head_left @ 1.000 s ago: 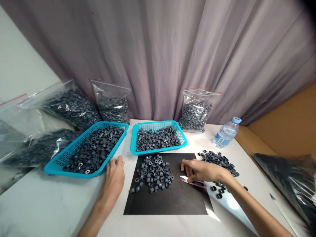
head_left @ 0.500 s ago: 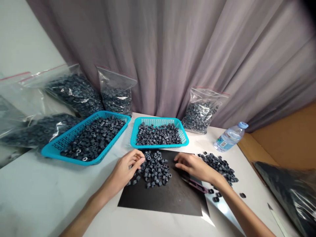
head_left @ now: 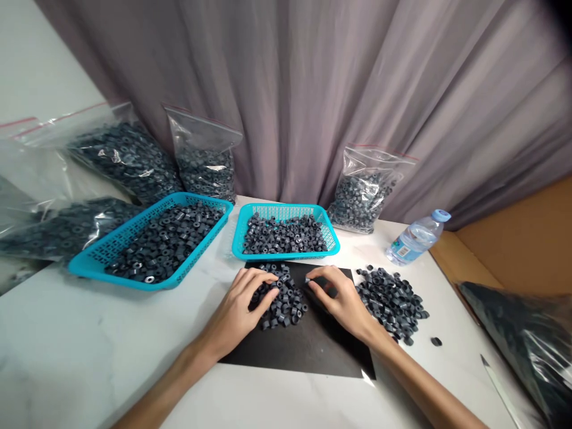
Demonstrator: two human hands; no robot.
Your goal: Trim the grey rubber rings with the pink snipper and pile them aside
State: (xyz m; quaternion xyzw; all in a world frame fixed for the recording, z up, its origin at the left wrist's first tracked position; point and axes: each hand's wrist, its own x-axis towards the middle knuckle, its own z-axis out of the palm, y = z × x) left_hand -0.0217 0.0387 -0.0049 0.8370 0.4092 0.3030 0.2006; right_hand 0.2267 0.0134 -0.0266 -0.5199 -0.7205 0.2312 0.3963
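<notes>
A pile of small dark grey plastic rings lies on a black sheet. My left hand rests over the pile's left side, thumb and fingers apart, and nothing shows held in it. Right of the pile, above the sheet, my right hand pinches a small grey ring between thumb and fingertips. A second heap of dark rings lies on the white table just right of this hand.
Two blue baskets of rings, one left and one centre, stand behind. Clear bags of rings line the back. At right are a water bottle, a pen-like white tool and a dark plastic-wrapped bundle.
My left hand has moved right over the pile and its fingers have spread. My right hand has come closer to the pile and now pinches a ring. The purple-handled tool is hidden now.
</notes>
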